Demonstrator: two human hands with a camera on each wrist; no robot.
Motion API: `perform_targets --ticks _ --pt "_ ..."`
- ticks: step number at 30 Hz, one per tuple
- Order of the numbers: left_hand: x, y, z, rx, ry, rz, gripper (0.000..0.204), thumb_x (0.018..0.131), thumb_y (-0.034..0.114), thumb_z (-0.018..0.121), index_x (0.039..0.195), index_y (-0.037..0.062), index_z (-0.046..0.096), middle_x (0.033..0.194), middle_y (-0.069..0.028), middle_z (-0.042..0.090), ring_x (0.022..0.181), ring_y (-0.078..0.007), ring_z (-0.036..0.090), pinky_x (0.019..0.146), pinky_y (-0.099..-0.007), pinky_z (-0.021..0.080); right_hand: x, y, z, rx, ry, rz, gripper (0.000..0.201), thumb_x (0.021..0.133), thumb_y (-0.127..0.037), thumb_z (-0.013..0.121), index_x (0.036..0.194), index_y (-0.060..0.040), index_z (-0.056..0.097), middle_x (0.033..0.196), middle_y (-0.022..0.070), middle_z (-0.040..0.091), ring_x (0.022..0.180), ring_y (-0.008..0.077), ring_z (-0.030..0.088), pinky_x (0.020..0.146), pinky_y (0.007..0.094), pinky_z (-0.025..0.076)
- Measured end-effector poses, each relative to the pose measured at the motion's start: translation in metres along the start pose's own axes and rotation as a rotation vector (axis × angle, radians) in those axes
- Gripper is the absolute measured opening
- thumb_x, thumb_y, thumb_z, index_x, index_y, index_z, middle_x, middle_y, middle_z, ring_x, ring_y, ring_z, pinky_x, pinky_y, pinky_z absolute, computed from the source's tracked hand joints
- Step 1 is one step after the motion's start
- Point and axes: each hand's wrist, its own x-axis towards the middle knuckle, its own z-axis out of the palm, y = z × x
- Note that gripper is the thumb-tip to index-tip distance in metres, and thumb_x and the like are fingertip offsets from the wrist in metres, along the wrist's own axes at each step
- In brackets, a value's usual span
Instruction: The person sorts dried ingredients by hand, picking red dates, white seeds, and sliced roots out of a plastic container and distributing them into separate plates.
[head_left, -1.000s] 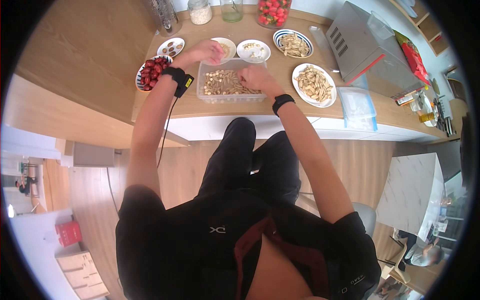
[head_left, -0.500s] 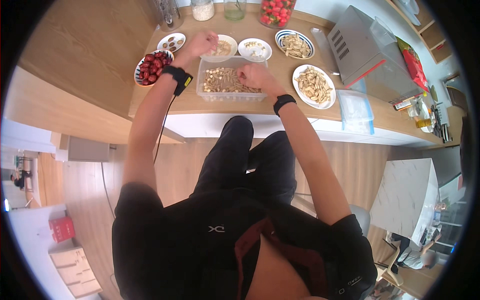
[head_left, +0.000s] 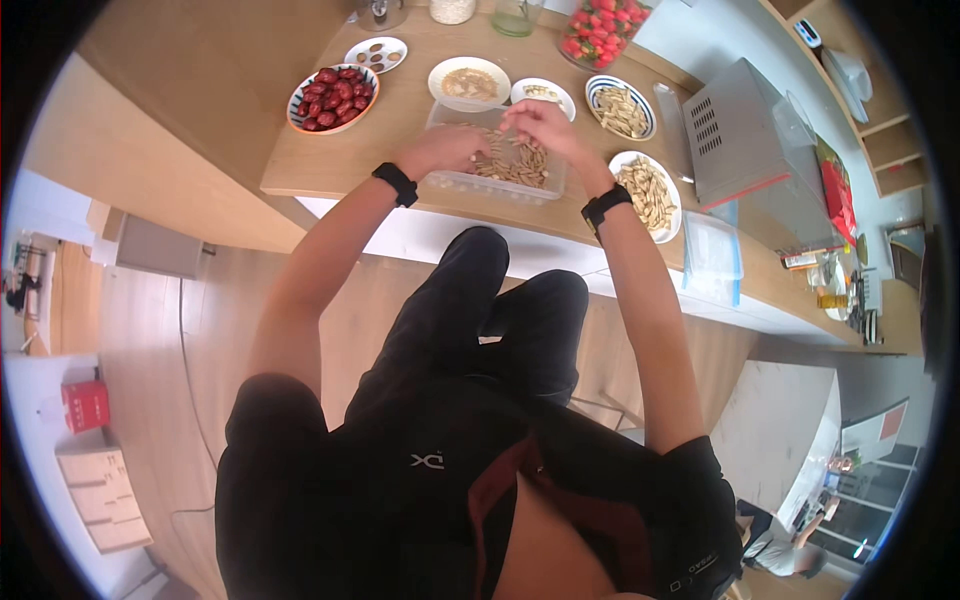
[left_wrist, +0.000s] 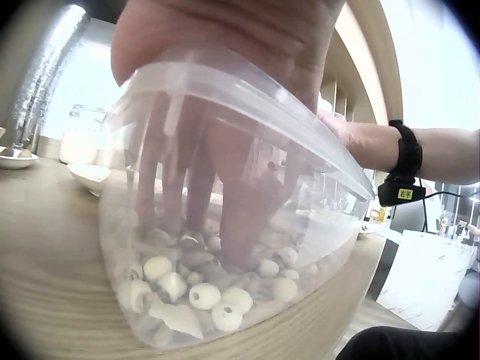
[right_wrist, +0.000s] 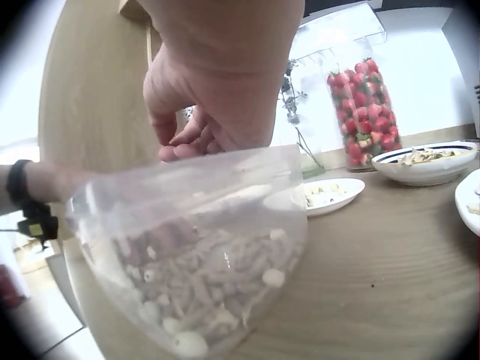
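Observation:
On the wooden counter stands a clear plastic container (left_wrist: 124,187) with short brownish dried pieces (head_left: 510,172) and round white lotus seeds (left_wrist: 204,295) in it. My left hand (head_left: 455,147) reaches over the near left rim. Through the wall in the left wrist view, its fingers point straight down into the pieces. Raised over the container's far right rim is my right hand (head_left: 545,122), its fingers bent and the thumb close to them. In the right wrist view it hangs above the rim; I cannot tell whether a small piece is between its fingertips.
Behind the container are a plate (head_left: 440,72) of pale bits and a smaller plate (head_left: 519,92) of white seeds. Red dates (head_left: 330,97) fill a bowl at left. At right are a striped bowl (head_left: 594,101), a white plate (head_left: 678,205) of slices and a grey appliance (head_left: 730,140).
My left hand has come from over the pale-bits plate down into the container. My right hand has risen out of the pieces to the far rim. The head view has shifted.

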Motion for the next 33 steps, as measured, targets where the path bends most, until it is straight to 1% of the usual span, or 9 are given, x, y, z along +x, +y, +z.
perform_targets --ticks 5,10,16,19,23,25,26,28,33 --pt "-0.001 -0.001 0.000 -0.008 -0.010 -0.047 0.035 0.072 0.014 0.075 0.106 0.0142 0.068 0.110 -0.0049 0.064 0.106 -0.0283 0.061 0.087 -0.0443 0.048 0.030 -0.030 -0.009 -0.013 0.003 0.035 0.018 0.091 -0.024 0.059 0.100 -0.0117 0.067 0.093 -0.0056 0.070 0.072 0.0014 0.054 0.061 0.0187 0.041" --pt "0.000 -0.002 0.002 -0.007 -0.018 -0.073 0.036 0.070 0.014 0.077 0.105 0.0151 0.069 0.107 -0.0053 0.065 0.105 -0.0283 0.061 0.086 -0.0432 0.049 0.065 -0.053 -0.007 -0.111 0.077 0.090 0.022 0.090 -0.028 0.063 0.105 -0.0111 0.065 0.093 -0.0037 0.065 0.073 0.0025 0.053 0.062 0.0189 0.041" --pt "0.004 -0.007 0.010 0.001 -0.002 -0.051 0.034 0.070 0.012 0.076 0.102 0.0149 0.069 0.106 -0.0039 0.065 0.103 -0.0274 0.061 0.086 -0.0423 0.049 0.082 -0.041 -0.009 -0.050 0.337 0.005 0.025 0.092 -0.019 0.059 0.113 -0.0059 0.063 0.092 -0.0006 0.064 0.077 0.0074 0.061 0.063 0.0222 0.049" --pt "0.004 -0.005 0.009 -0.023 -0.040 -0.102 0.033 0.069 0.012 0.075 0.101 0.0151 0.069 0.107 -0.0025 0.065 0.103 -0.0273 0.062 0.086 -0.0413 0.050 0.058 -0.047 -0.009 -0.289 0.183 -0.091 0.022 0.094 -0.016 0.056 0.113 -0.0066 0.063 0.088 -0.0007 0.065 0.076 0.0070 0.061 0.064 0.0229 0.048" --pt "0.003 -0.001 0.005 -0.025 0.011 -0.110 0.032 0.070 0.012 0.077 0.101 0.0158 0.073 0.104 -0.0063 0.069 0.101 -0.0271 0.064 0.082 -0.0418 0.052 0.033 -0.005 -0.003 -0.327 -0.063 -0.196 0.022 0.092 -0.014 0.058 0.112 -0.0060 0.063 0.089 0.0021 0.067 0.078 0.0130 0.064 0.067 0.0276 0.050" --pt "0.001 -0.001 0.004 0.003 0.037 -0.088 0.030 0.070 0.012 0.076 0.100 0.0148 0.072 0.104 -0.0063 0.069 0.101 -0.0277 0.064 0.082 -0.0422 0.052 0.013 0.017 0.009 -0.772 -0.101 -0.353 0.021 0.087 -0.010 0.060 0.108 -0.0068 0.062 0.090 0.0074 0.067 0.080 0.0253 0.066 0.071 0.0350 0.052" --pt "0.001 -0.001 0.006 0.036 0.064 -0.063 0.029 0.071 0.013 0.076 0.099 0.0138 0.071 0.104 -0.0063 0.068 0.101 -0.0282 0.063 0.082 -0.0425 0.052 0.004 0.025 0.015 -0.770 -0.101 -0.347 0.021 0.087 -0.010 0.060 0.108 -0.0068 0.062 0.090 0.0074 0.067 0.080 0.0253 0.066 0.071 0.0350 0.052" --pt "0.002 -0.002 0.008 0.035 0.064 -0.063 0.028 0.071 0.013 0.076 0.098 0.0129 0.070 0.104 -0.0064 0.068 0.101 -0.0285 0.063 0.082 -0.0425 0.051 -0.007 0.039 0.023 -0.888 -0.065 -0.517 0.021 0.082 -0.009 0.063 0.103 -0.0079 0.062 0.088 0.0124 0.067 0.083 0.0362 0.064 0.075 0.0422 0.052" --pt "0.001 0.005 0.000 0.035 0.041 -0.064 0.026 0.071 0.010 0.069 0.097 0.0109 0.065 0.108 -0.0069 0.065 0.105 -0.0295 0.061 0.083 -0.0427 0.050 0.000 0.041 0.021 -0.961 -0.128 -0.370 0.021 0.080 -0.009 0.064 0.101 -0.0081 0.062 0.084 0.0149 0.066 0.085 0.0368 0.064 0.074 0.0442 0.051"
